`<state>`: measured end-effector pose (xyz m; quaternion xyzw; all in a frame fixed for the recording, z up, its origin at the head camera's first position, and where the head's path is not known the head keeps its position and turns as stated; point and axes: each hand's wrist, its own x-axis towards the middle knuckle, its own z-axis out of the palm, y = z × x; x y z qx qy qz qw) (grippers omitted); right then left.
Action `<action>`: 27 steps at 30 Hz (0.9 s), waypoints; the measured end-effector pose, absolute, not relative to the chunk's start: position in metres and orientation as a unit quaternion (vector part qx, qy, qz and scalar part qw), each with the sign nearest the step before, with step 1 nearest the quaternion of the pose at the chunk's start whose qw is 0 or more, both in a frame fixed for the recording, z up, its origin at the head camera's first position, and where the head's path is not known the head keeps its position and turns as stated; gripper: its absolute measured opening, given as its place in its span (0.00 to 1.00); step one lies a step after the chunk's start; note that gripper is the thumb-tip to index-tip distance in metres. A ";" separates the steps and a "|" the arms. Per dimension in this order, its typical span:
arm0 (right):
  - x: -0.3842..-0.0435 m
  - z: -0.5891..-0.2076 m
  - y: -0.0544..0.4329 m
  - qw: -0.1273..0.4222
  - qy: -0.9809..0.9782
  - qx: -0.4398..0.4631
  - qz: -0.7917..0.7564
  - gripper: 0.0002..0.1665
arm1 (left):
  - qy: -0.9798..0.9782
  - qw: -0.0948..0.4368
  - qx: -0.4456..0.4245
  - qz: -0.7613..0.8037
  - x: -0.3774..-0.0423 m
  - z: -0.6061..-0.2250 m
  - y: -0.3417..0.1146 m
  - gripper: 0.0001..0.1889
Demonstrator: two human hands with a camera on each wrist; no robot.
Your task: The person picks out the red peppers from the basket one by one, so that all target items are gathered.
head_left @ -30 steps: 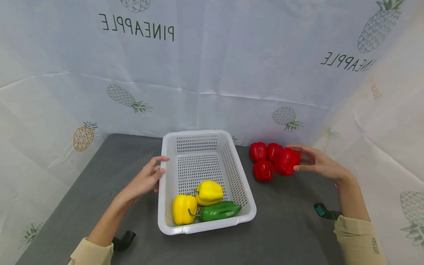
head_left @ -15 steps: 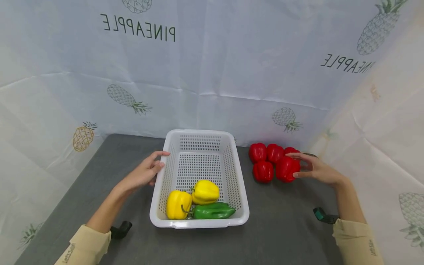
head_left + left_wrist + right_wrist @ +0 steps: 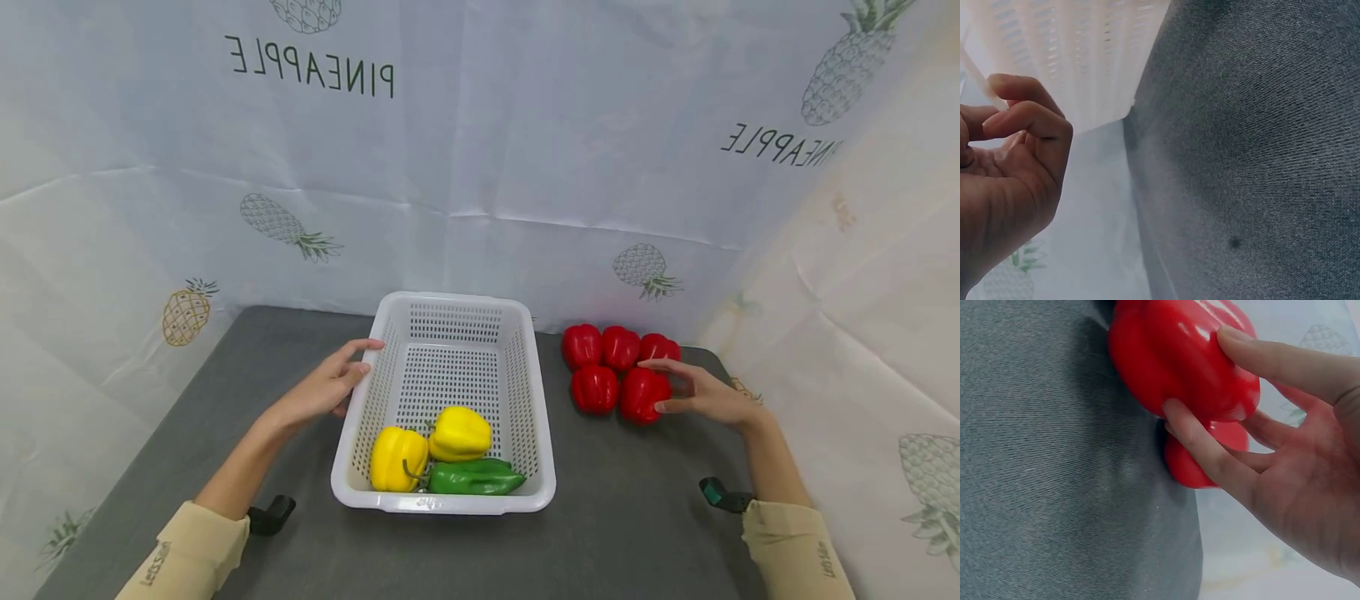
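Observation:
A white perforated plastic basket (image 3: 442, 502) holds two yellow bell peppers (image 3: 460, 434) and a long green pepper (image 3: 478, 477) at its near end. My left hand (image 3: 330, 385) pinches the basket's left rim; the left wrist view has its curled fingers (image 3: 1047, 125) against that edge. On the right, my right hand (image 3: 708, 396) holds the near-right red bell pepper (image 3: 643, 396) between thumb and fingers. Seen from the right wrist, the thumb lies on one side of this pepper (image 3: 1185, 356) and fingers touch its underside. Contact of the remaining fingers is partly hidden.
Several other red bell peppers (image 3: 595, 389) cluster left of and behind the held one. All stand on a dark grey table (image 3: 622, 517). White cloth (image 3: 480, 150) with pineapple prints hangs behind and at the sides. Dark devices (image 3: 723, 495) are strapped near both wrists.
The basket has shifted left and turned straighter, with the left hand still at its rim. My right hand has brought its red pepper down and nearer, uncovering another red pepper behind.

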<state>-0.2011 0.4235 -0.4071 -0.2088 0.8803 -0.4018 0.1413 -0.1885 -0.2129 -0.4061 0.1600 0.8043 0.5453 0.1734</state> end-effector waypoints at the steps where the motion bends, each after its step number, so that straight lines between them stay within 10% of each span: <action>1: -0.201 -0.408 0.423 0.142 0.882 -0.204 -0.399 0.43 | 0.805 0.174 0.160 0.544 -0.189 -0.406 -0.213 0.29; 27: -0.196 -0.408 0.408 0.096 0.901 -0.183 -0.382 0.41 | 0.814 0.164 0.160 0.534 -0.192 -0.408 -0.215 0.29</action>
